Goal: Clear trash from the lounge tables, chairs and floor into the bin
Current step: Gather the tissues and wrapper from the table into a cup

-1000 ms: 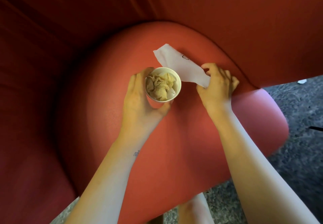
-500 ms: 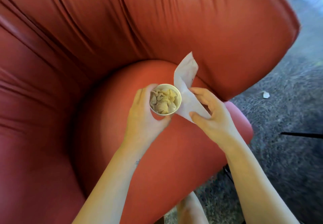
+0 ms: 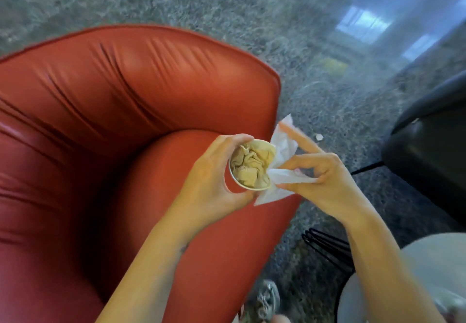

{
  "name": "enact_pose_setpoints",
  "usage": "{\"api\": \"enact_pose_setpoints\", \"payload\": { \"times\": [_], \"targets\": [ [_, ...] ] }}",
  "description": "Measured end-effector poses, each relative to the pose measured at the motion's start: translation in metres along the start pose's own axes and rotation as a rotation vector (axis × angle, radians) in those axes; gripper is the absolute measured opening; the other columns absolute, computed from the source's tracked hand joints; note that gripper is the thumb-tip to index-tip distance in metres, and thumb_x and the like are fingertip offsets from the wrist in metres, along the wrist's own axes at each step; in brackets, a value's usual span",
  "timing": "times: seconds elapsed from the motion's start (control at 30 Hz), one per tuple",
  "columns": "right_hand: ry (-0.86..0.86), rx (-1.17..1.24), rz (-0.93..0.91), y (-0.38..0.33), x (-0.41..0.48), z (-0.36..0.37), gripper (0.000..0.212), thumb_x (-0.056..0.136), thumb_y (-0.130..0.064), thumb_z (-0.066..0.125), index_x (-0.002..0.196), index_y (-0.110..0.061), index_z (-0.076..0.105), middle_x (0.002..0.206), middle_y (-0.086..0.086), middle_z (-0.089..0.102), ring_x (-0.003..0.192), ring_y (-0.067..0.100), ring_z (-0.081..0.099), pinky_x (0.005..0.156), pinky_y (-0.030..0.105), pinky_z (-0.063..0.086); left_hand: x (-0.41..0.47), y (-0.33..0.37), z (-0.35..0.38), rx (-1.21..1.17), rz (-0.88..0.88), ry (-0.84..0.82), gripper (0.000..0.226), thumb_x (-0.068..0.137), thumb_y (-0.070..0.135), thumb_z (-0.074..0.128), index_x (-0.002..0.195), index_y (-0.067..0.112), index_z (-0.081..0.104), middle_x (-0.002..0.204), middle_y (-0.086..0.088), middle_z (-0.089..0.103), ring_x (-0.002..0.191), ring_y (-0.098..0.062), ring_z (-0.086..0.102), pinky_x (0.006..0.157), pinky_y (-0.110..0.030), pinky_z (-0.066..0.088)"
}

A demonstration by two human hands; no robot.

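My left hand (image 3: 214, 179) grips a small paper cup (image 3: 252, 165) stuffed with crumpled brownish paper, held above the seat of a red armchair (image 3: 126, 133). Right beside the cup's rim, my right hand (image 3: 320, 181) pinches a white paper napkin (image 3: 282, 169) between thumb and fingers, index finger stretched out. The napkin is bunched and touches the cup's right edge. A small white scrap (image 3: 319, 136) lies on the grey carpet beyond my right hand.
Grey speckled carpet (image 3: 252, 20) surrounds the armchair. A dark chair or seat (image 3: 433, 151) stands at the right. A round grey side table (image 3: 428, 267) on black wire legs (image 3: 327, 247) sits at the lower right. My shoe (image 3: 268, 297) shows at the bottom.
My right hand lifted the napkin off the armchair seat and bunched it against the cup. The view swung up and right, bringing carpet, the dark chair and the side table into sight.
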State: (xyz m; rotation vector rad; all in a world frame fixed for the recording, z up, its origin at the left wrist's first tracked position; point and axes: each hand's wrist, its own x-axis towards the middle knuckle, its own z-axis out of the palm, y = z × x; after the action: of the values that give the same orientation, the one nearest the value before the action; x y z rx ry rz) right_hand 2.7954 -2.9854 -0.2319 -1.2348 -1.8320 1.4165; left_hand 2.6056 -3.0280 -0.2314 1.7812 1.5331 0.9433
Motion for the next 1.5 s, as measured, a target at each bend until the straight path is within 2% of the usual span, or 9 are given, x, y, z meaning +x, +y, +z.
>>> {"api": "enact_pose_setpoints", "payload": {
  "times": [0.13,0.3,0.43,0.63,0.83,1.0,1.3,1.4,1.5],
  "targets": [
    [0.102,0.241,-0.005,0.005,-0.043,-0.027,0.016,0.065,-0.019,0.073,0.081,-0.019,0.073,0.118,-0.01,0.062,0.11,0.01,0.058,0.084,0.028,0.049,0.002,0.036,0.025,-0.068,0.076,-0.083,0.064,0.061,0.017,0.081,0.119,0.015,0.054,0.112,0.008,0.056,0.102,0.005,0.052,0.088,-0.009,0.038],
    [0.375,0.258,0.028,0.018,-0.11,-0.06,0.02,0.067,-0.02,0.072,0.081,-0.013,0.059,0.091,-0.007,0.066,0.08,0.007,0.065,0.063,0.02,0.053,-0.002,0.078,0.074,-0.094,0.159,-0.201,0.065,0.059,0.018,0.08,0.119,0.013,0.054,0.113,0.004,0.057,0.102,0.001,0.054,0.087,-0.012,0.041],
    [0.76,0.179,0.084,0.029,-0.181,-0.092,0.032,0.072,-0.001,0.073,0.082,-0.024,0.052,0.084,-0.012,0.064,0.075,0.001,0.062,0.061,0.014,0.049,-0.017,0.113,0.127,-0.069,0.194,-0.292,0.069,0.056,0.015,0.081,0.119,0.012,0.054,0.113,0.003,0.058,0.1,0.0,0.053,0.086,-0.012,0.042],
    [1.407,-0.055,0.051,0.028,-0.3,-0.117,0.03,0.074,-0.01,0.074,0.074,-0.029,0.052,0.071,-0.031,0.059,0.073,-0.009,0.057,0.06,0.001,0.041,-0.08,0.187,0.222,-0.081,0.275,-0.53,0.067,0.056,0.01,0.085,0.116,0.009,0.056,0.109,-0.003,0.059,0.097,-0.01,0.057,0.083,-0.021,0.047],
    [1.274,-0.607,0.127,0.057,-0.393,-0.104,0.026,0.056,0.009,0.079,0.072,-0.002,0.063,0.072,0.009,0.063,0.067,0.017,0.056,0.065,0.012,0.039,-0.137,0.242,0.286,-0.15,0.293,-0.582,0.07,0.054,0.013,0.087,0.116,0.015,0.053,0.11,0.005,0.056,0.096,-0.008,0.055,0.08,-0.031,0.05],
    [1.175,-0.649,0.237,0.08,-0.466,-0.083,0.017,0.07,-0.016,0.069,0.086,-0.009,0.067,0.091,0.006,0.068,0.091,0.019,0.059,0.088,0.03,0.041,-0.187,0.26,0.328,-0.158,0.335,-0.624,0.066,0.053,0.031,0.083,0.104,0.044,0.044,0.104,0.016,0.055,0.093,-0.001,0.055,0.073,-0.024,0.05],
    [0.947,-0.687,0.611,0.131,-0.512,-0.051,0.041,0.085,-0.046,0.035,0.101,-0.024,0.066,0.108,-0.01,0.066,0.119,0.023,0.047,0.098,0.04,0.015,-0.231,0.229,0.392,-0.119,0.397,-0.794,0.065,0.057,0.018,0.083,0.115,0.011,0.055,0.103,0.005,0.056,0.09,0.014,0.051,0.072,-0.001,0.037],
    [0.856,-0.607,0.686,0.156,-0.508,-0.041,0.042,0.084,-0.039,0.032,0.104,-0.021,0.064,0.114,-0.007,0.063,0.127,0.025,0.039,0.104,0.042,0.007,-0.232,0.209,0.408,-0.101,0.387,-0.854,0.065,0.056,0.01,0.085,0.113,0.008,0.056,0.098,0.01,0.055,0.087,0.021,0.048,0.07,0.001,0.036],
    [0.891,-0.594,0.709,0.18,-0.498,-0.035,0.028,0.08,-0.017,0.046,0.099,-0.018,0.068,0.106,-0.004,0.068,0.121,0.029,0.048,0.102,0.04,0.01,-0.227,0.189,0.42,-0.076,0.39,-0.931,0.067,0.056,0.013,0.086,0.114,0.006,0.053,0.103,0.005,0.057,0.086,0.007,0.051,0.072,-0.006,0.041]
  ]
}}
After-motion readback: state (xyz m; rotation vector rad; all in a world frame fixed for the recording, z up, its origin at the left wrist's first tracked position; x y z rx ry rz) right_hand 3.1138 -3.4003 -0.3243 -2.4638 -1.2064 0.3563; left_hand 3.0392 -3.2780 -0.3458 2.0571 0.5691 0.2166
